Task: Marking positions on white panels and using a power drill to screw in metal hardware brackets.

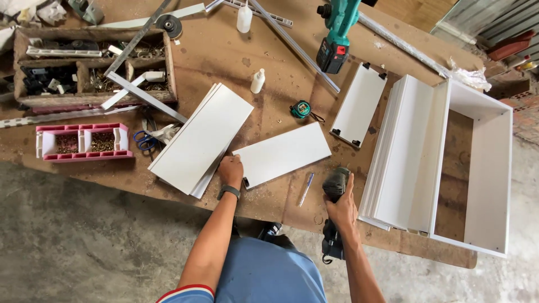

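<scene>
While the left hand (pixel 231 170) presses closed-fingered on the near corner of the white panel (pixel 282 154) at centre frame, the right hand (pixel 340 205) is wrapped around the grip of a dark power drill (pixel 335 188) at lower centre-right, its tip resting on the table just right of the panel. The panel lies flat and angled, its left end touching a stack of white boards (pixel 201 137).

Risks, as I read them:
- The panel is held at one corner only, so a push from the drill could pivot or slide it against the stack.
- A small dark fitting sits at the panel edge right beside the left fingers; fingers stay close if the bit goes there.
- A pen (pixel 306 188) lies between panel and drill and could roll under either.
- The drill body hangs past the near table edge; a loose grip and it drops.
- The open white cabinet box (pixel 478 163) at right overhangs the same edge and could be knocked.

Surface: a worn brown workbench (pixel 264 56), scuffed and dusty. A teal tape measure (pixel 301 109) sits above the panel, and another white panel with black corner fittings (pixel 359 104) to the upper right. A teal cordless drill (pixel 337 33) is at top centre, near two small white bottles. A wooden parts tray (pixel 92 67) is at upper left, with a pink screw box (pixel 83 141) and blue scissors (pixel 145 140) below it.

Room: grey concrete floor, with corrugated sheet at upper right.
</scene>
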